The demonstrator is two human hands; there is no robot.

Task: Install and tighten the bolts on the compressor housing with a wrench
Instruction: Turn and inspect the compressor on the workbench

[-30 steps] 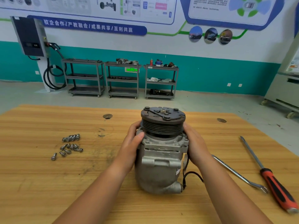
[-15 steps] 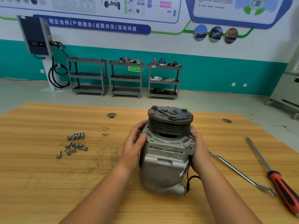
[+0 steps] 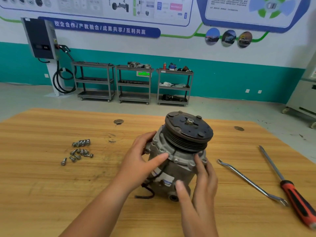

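Observation:
A grey compressor (image 3: 179, 162) with a dark pulley (image 3: 189, 130) on top leans on the wooden table (image 3: 51, 194), pulley face tipped up and to the right. My left hand (image 3: 140, 161) holds its left side, thumb across the front of the housing and fingers curled round the flange. My right hand (image 3: 201, 194) holds the lower right side, fingers up against the flange and thumb on the body. Several loose bolts (image 3: 80, 151) lie to the left of it. A thin metal wrench (image 3: 251, 183) lies to the right.
A screwdriver with a red and black handle (image 3: 294, 197) lies right of the wrench, near the table's right edge. A black wire (image 3: 147, 195) trails from the compressor's base. Grey shelf carts (image 3: 135, 84) stand by the far wall.
The compressor stood upright between both hands; now it is tilted and turned, showing its pulley face and a different side. Both hands have shifted their hold lower on it.

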